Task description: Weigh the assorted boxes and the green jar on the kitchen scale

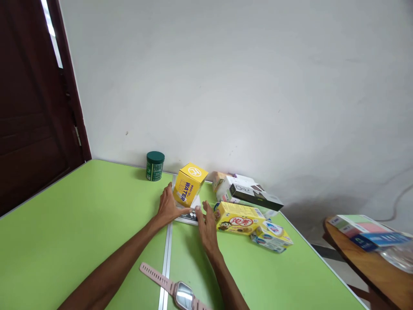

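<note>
A yellow box [189, 183] with "WATER" printed on its side stands on a small white digital scale [186, 219], turned at an angle. My left hand [167, 206] is at the scale's left side, its fingers pointing away from me and its thumb stretched across the dark button panel. On the other side, my right hand [208, 226] has its fingers apart, with the thumb close to the panel's right end. Neither hand grips the box. Whether the fingers touch the scale's sides I cannot tell. The scale's display is partly covered by my left thumb.
Left of the box stands a green lidded canister [155, 166]. To the right lie a yellow snack box [238, 218], a smaller yellow-and-white box [272, 236] and a black box [256, 197] on a pile. A pink-strapped watch [183, 295] lies in front. Beyond is a wooden stool [371, 267].
</note>
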`<state>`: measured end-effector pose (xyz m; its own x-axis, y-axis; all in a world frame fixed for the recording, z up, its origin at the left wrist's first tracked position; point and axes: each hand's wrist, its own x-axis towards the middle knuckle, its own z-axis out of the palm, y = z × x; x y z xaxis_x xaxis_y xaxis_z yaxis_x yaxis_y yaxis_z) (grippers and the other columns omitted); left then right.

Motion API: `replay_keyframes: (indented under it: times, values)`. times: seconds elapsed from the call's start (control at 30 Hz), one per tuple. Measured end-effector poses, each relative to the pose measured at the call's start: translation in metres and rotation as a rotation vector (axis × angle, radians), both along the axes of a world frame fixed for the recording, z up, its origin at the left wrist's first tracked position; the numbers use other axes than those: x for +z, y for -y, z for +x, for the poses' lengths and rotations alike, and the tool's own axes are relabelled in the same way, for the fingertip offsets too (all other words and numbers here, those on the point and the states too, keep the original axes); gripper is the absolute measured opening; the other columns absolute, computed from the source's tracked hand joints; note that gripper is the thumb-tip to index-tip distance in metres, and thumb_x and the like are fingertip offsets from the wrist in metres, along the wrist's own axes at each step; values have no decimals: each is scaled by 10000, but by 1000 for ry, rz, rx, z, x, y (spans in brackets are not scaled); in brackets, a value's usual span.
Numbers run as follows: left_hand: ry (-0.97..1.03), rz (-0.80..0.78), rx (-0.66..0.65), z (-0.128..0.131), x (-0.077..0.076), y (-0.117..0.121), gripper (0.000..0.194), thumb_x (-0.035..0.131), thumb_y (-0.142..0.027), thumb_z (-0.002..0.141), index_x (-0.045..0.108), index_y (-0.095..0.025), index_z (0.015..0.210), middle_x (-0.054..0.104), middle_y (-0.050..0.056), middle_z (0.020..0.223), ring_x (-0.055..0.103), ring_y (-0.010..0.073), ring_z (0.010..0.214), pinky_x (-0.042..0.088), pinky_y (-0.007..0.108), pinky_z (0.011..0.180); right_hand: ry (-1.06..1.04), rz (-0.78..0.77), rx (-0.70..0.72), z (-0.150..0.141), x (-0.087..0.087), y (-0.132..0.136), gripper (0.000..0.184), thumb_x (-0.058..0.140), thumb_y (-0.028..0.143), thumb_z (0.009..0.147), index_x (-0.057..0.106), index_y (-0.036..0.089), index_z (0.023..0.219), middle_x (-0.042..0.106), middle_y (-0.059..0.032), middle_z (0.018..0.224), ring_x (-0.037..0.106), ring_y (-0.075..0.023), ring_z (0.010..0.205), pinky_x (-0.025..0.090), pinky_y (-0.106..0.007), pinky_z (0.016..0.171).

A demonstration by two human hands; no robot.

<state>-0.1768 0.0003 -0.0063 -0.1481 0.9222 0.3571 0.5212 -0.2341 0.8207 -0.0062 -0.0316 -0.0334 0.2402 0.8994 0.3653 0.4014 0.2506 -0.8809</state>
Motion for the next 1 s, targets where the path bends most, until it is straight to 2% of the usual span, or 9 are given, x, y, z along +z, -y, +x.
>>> replay_keyframes:
  times: [0.07, 0.13, 0.2, 0.4, 0.53, 0.67, 0.77, 0.9, 1.0]
  values:
    - [139, -17, 2, -21, -16, 7, 1121, 899, -537, 609, 325, -157, 1494, 445, 251, 1543, 448, 399, 1464, 387, 536, 1191, -28, -59, -30, 10, -8, 12, 814, 463, 744, 929, 545, 120, 1445, 576, -223, 1485, 516, -353, 1395, 386, -510, 1159]
    - [320, -44, 75, -42, -31, 13, 855, 720, -567, 835, 337, -174, 1492, 491, 235, 1512, 544, 340, 1393, 451, 506, 1144, -34, -74, -39, 18, -15, 22, 743, 447, 735, 939, 599, 150, 1370, 628, -204, 1424, 558, -340, 1349, 406, -498, 1142]
    - [452, -73, 158, -57, -40, 17, 654, 541, -549, 970, 351, -183, 1479, 545, 226, 1461, 629, 289, 1294, 501, 469, 1091, -29, -70, -21, 22, -20, 26, 690, 458, 735, 934, 637, 178, 1300, 669, -187, 1364, 608, -331, 1283, 451, -485, 1099]
    - [449, -62, 184, -66, -42, 23, 578, 516, -533, 985, 416, -171, 1423, 581, 230, 1417, 679, 273, 1205, 518, 466, 1069, -42, -92, -21, 21, -28, 23, 819, 507, 786, 868, 636, 120, 1328, 654, -244, 1371, 624, -363, 1265, 471, -511, 1082]
    - [344, -1, 177, -56, -41, 25, 657, 520, -573, 964, 401, -157, 1459, 528, 245, 1474, 585, 322, 1347, 465, 524, 1130, -28, -69, -8, 17, -27, 23, 835, 495, 764, 891, 609, 101, 1384, 595, -251, 1455, 540, -368, 1376, 420, -536, 1143]
    - [127, 153, 134, -37, -28, 17, 788, 565, -576, 932, 317, -165, 1558, 377, 217, 1626, 318, 330, 1556, 258, 549, 1274, 24, 33, -7, 5, -13, 16, 812, 499, 701, 934, 508, 120, 1501, 474, -210, 1589, 373, -347, 1516, 267, -572, 1241]
    - [81, 165, 62, -17, -9, 3, 826, 566, -574, 930, 285, -161, 1589, 343, 207, 1657, 259, 330, 1584, 210, 551, 1291, 16, 42, 15, -9, 3, 4, 823, 488, 682, 954, 412, 150, 1577, 402, -181, 1645, 318, -322, 1551, 232, -562, 1263]
    - [156, 89, -22, 5, 21, -14, 834, 599, -574, 915, 312, -155, 1577, 378, 201, 1644, 279, 335, 1577, 219, 529, 1290, -46, 38, 78, -29, 18, -10, 829, 455, 689, 965, 344, 189, 1617, 344, -145, 1682, 293, -295, 1566, 246, -527, 1270]
    - [267, 35, -109, 14, 39, -16, 741, 586, -580, 934, 389, -166, 1516, 525, 181, 1533, 451, 311, 1477, 359, 460, 1226, -78, 35, 93, -38, 26, -15, 824, 442, 699, 967, 356, 189, 1609, 352, -140, 1676, 273, -293, 1571, 231, -517, 1277]
